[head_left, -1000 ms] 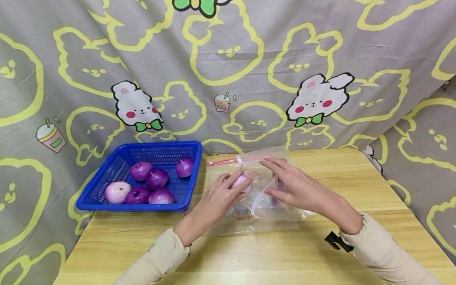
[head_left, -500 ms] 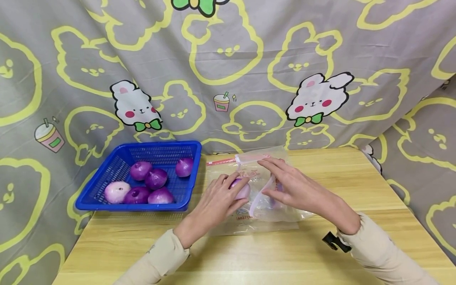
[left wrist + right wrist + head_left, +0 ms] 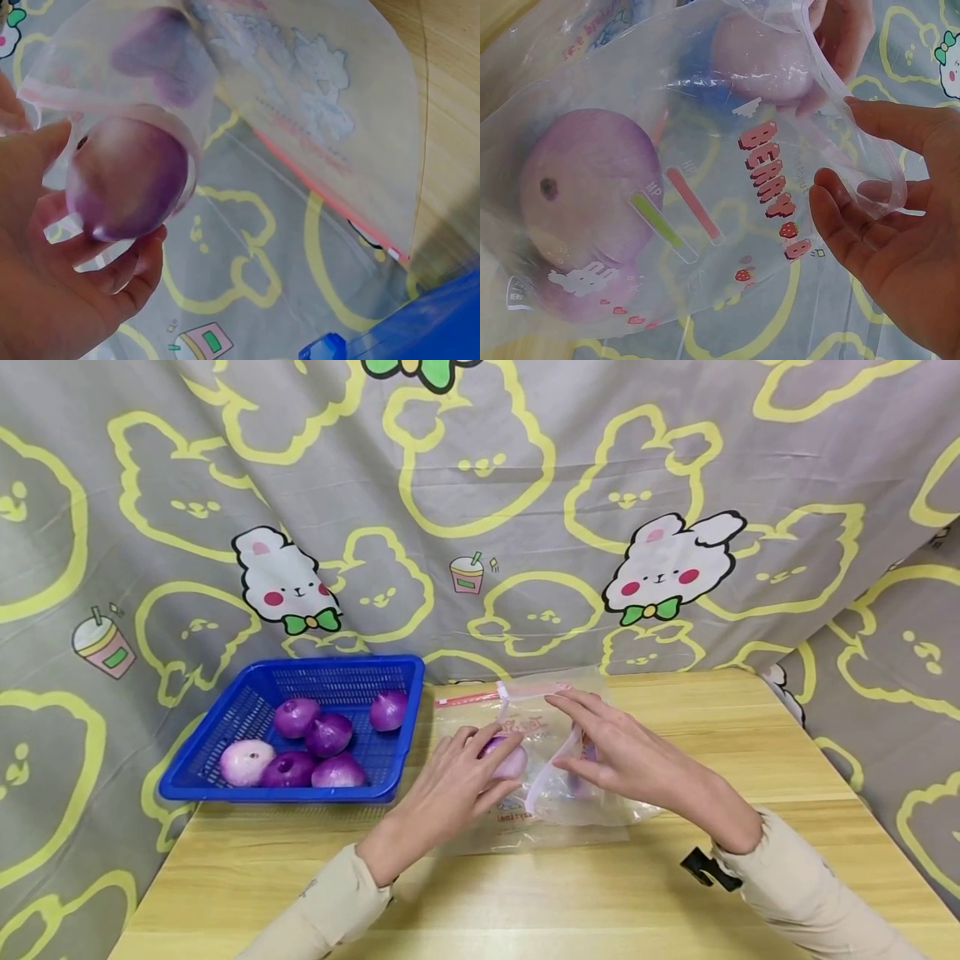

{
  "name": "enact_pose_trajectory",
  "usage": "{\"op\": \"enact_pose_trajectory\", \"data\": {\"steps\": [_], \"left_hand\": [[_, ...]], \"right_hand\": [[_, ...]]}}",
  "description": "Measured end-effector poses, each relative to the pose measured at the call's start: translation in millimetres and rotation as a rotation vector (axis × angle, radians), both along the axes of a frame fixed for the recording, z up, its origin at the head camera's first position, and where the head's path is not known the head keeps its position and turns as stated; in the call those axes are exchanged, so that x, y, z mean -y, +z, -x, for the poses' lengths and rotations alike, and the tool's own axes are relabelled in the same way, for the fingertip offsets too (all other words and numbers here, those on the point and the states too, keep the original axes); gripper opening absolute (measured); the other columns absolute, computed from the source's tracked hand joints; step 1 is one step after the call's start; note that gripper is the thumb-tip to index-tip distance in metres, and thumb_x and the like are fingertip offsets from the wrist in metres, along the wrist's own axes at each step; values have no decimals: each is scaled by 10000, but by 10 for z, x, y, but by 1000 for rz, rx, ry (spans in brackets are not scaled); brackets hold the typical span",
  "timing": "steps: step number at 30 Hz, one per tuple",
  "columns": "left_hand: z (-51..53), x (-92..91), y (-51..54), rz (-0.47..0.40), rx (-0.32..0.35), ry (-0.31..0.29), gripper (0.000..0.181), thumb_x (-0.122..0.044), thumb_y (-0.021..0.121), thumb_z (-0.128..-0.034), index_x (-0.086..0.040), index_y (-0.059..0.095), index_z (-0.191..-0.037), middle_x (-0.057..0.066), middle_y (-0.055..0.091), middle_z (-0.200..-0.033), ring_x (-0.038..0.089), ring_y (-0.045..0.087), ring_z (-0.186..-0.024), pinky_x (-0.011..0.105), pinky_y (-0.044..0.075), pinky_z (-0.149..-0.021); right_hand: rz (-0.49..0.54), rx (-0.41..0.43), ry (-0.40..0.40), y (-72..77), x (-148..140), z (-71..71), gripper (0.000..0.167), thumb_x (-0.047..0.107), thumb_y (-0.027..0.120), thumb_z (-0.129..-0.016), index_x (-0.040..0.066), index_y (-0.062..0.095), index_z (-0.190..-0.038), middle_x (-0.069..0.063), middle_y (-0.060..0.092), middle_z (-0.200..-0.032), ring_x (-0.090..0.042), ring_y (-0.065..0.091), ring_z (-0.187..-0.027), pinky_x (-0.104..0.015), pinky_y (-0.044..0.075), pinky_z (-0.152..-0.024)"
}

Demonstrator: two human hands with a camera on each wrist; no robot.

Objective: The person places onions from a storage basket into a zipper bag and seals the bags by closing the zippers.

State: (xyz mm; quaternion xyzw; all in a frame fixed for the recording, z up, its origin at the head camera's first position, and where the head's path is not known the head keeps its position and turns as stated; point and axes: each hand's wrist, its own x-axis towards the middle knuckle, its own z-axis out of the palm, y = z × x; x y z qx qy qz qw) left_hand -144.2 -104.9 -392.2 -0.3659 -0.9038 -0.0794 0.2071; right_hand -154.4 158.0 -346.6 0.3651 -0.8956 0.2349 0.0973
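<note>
A grey curtain (image 3: 480, 460) with yellow outlines, white rabbits and drink cups hangs behind a wooden table (image 3: 765, 760). A blue basket (image 3: 277, 793) stands at the table's left end. Two arms in cream sleeves (image 3: 330, 893) reach in from the near edge and slant toward each other, with a black buckle (image 3: 708, 868) beside the right cuff. Between the basket and the right arm, a flat bag (image 3: 375, 120) with a red strip and pale animal prints lies on the table, partly under a clear bag (image 3: 727, 187) lettered BERRY, whose mouth gapes toward the left.

The left hand (image 3: 465, 777) is turned palm down from above, its wrist nearly straight, with thumb and fingers curved round a purple onion (image 3: 127, 180) at the mouth of the clear bag. The right hand (image 3: 630, 752) comes from the other side with thumb and fingers spread well apart, touching the rim of that mouth.

Six onions (image 3: 328, 735) sit in the basket, one much paler than the others. At least one more onion (image 3: 592, 187) lies inside the clear bag; the cloudy plastic makes the exact count hard to tell.
</note>
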Motion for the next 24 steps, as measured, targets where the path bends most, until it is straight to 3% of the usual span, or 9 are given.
{"op": "enact_pose_trajectory", "data": {"steps": [7,12,15,18,24], "left_hand": [[-31,55,58,8,-34,-25,510,-427,617,-976,-180,530,-1414,92,563,-1368,274,550,-1111,432,509,-879],[-55,128,94,-77,-95,-80,205,-277,666,-965,-110,658,-1083,86,636,-1237,247,578,-1096,392,500,-925],[-61,185,103,-131,-140,-110,92,-169,695,-936,-95,643,-925,65,666,-1111,233,601,-1039,364,502,-874],[-69,254,100,-159,-169,-111,88,-128,703,-919,-88,631,-889,32,660,-1025,213,606,-972,340,493,-783],[-100,428,73,-214,-128,-64,108,-147,669,-948,-105,607,-871,-13,635,-935,179,579,-905,323,445,-719]], "right_hand": [[-8,8,2,-7,10,-4,780,269,786,-874,38,390,-1505,-203,403,-1519,-368,407,-1385,-539,407,-1065],[-12,15,-4,10,8,-5,798,247,798,-863,37,381,-1509,-199,394,-1529,-365,400,-1392,-533,402,-1070],[-10,15,-8,15,1,-4,801,237,804,-857,30,383,-1507,-197,387,-1536,-360,388,-1404,-529,392,-1079],[-9,11,-8,18,-5,-5,800,232,808,-853,22,388,-1501,-201,388,-1534,-359,392,-1403,-523,392,-1079],[-14,0,-6,17,-15,-9,800,231,809,-851,14,389,-1496,-208,395,-1525,-363,426,-1375,-521,416,-1060]]}}
